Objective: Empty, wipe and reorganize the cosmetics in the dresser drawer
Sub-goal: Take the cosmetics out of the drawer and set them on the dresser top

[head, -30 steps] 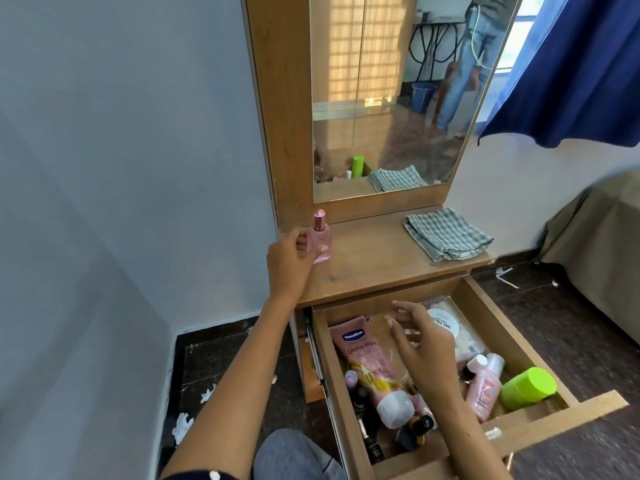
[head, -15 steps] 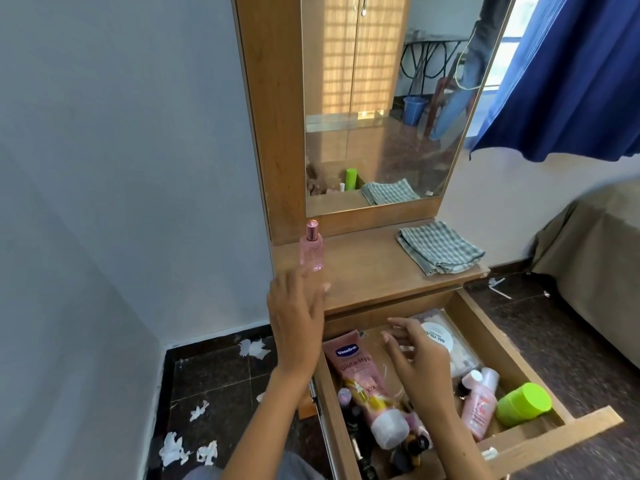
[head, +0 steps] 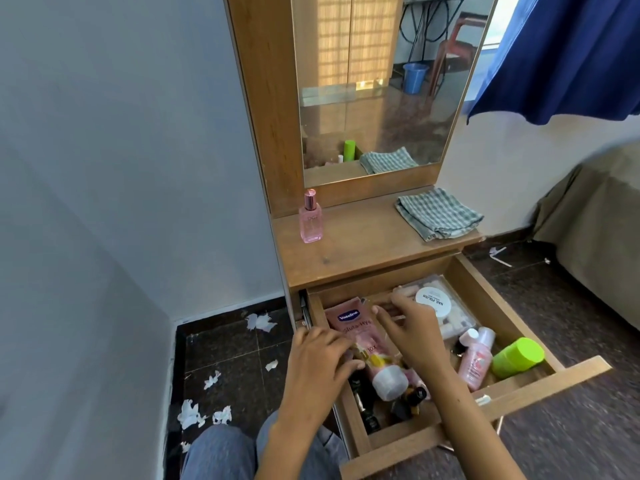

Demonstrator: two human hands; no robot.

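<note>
In front of my knees stands the dresser [head: 367, 237], its mirror [head: 377, 81] above the top and its drawer [head: 540, 379] pulled wide open. A blue curtain [head: 561, 53] hangs at the right, with a bed [head: 595, 230] under it. On the dresser top a folded checked cloth [head: 438, 213] lies at the right, well apart from the pink bottle [head: 311, 218], which stands upright at the left, near the mirror frame, with no hand on it.

Inside the drawer the cosmetics lie in a heap. A clear bag [head: 457, 313] with a white nail polish tub [head: 433, 299] on it sits at the back right. A pink Vaseline tube [head: 360, 336] lies lengthwise down the left half, white cap toward me. A green jar [head: 517, 356] lies on its side at the front right, just beside a small pink bottle [head: 476, 362]. Small dark bottles [head: 367, 400] crowd the front left corner.

My left hand [head: 320, 362] is over the drawer's left edge, fingers bent down toward the tube and the dark bottles; I cannot tell whether they grip anything. My right hand [head: 412, 332] reaches over the middle of the drawer, fingers loosely spread and pointing to the back, holding nothing that I can see.

Torn white paper scraps [head: 194, 412] dot the dark floor at the left.
</note>
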